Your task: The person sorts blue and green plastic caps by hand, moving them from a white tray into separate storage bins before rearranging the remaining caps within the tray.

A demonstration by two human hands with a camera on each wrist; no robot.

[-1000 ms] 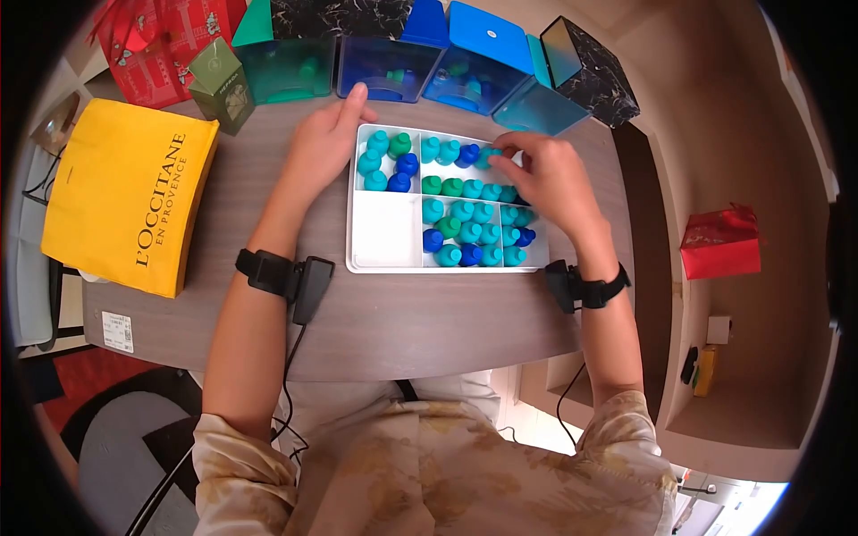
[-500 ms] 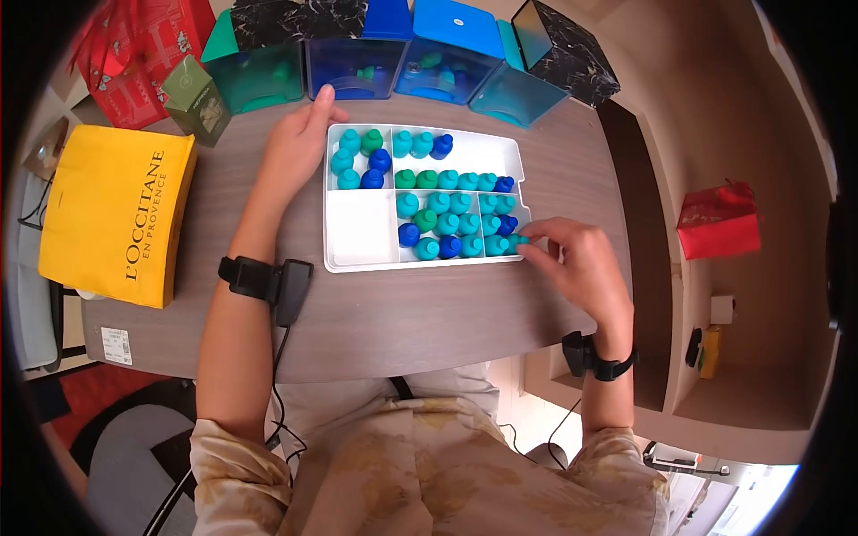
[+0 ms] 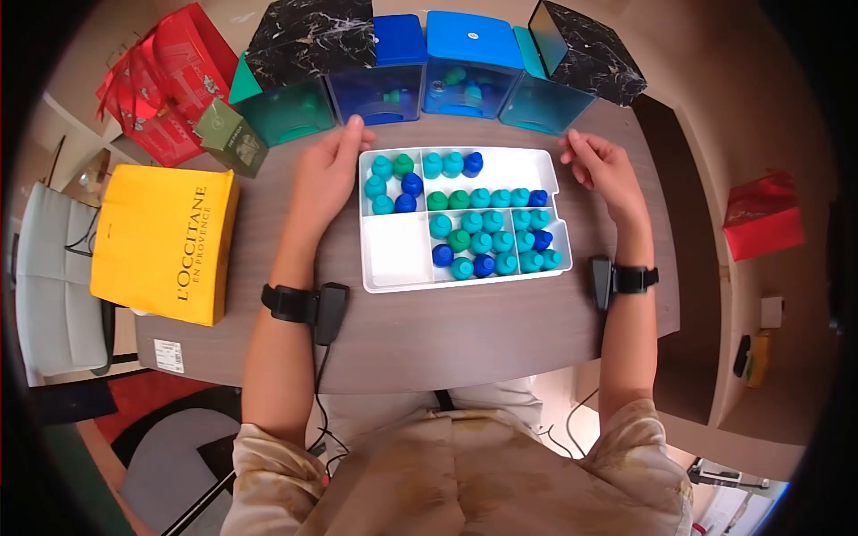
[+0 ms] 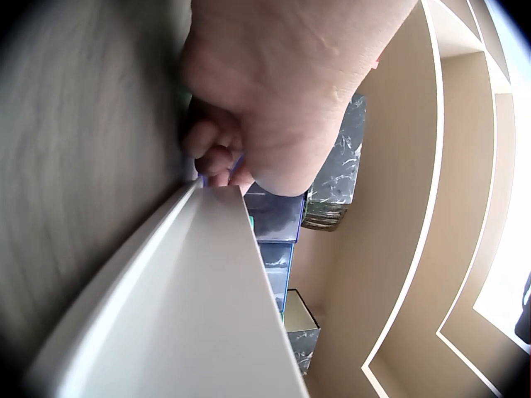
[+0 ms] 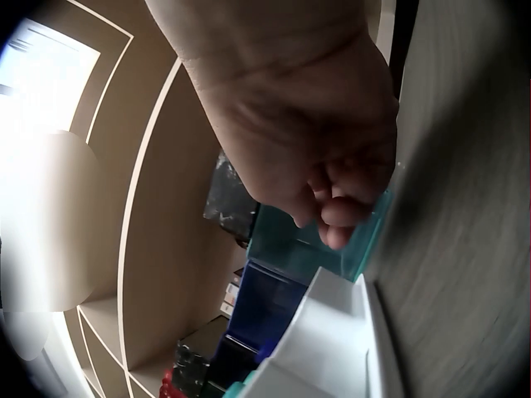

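A white divided tray (image 3: 399, 252) lies on the table. It holds several small bottle-shaped pieces in turquoise (image 3: 551, 260), green (image 3: 458, 239) and dark blue (image 3: 483, 264); the front left compartment shows its bare white floor. My left hand (image 3: 329, 174) is beside the tray's back left corner, thumb up, with its curled fingertips right at the tray's end in the left wrist view. Off the tray's back right corner, my right hand (image 3: 609, 174) hovers with loosely bent fingers and nothing in them, as the right wrist view also shows.
Behind the tray stands a row of tinted bins: green (image 3: 290, 112), dark blue (image 3: 375, 94), blue (image 3: 472, 89) and teal (image 3: 543, 105). Black marbled boxes (image 3: 308, 40) sit by them. At left are a yellow bag (image 3: 161, 241), a green box (image 3: 231, 138) and a red bag (image 3: 165, 85).
My right hand took a turquoise piece from the back right compartment, set it in the front right one, let go, and moved back beside the tray. The left hand stays by the tray.
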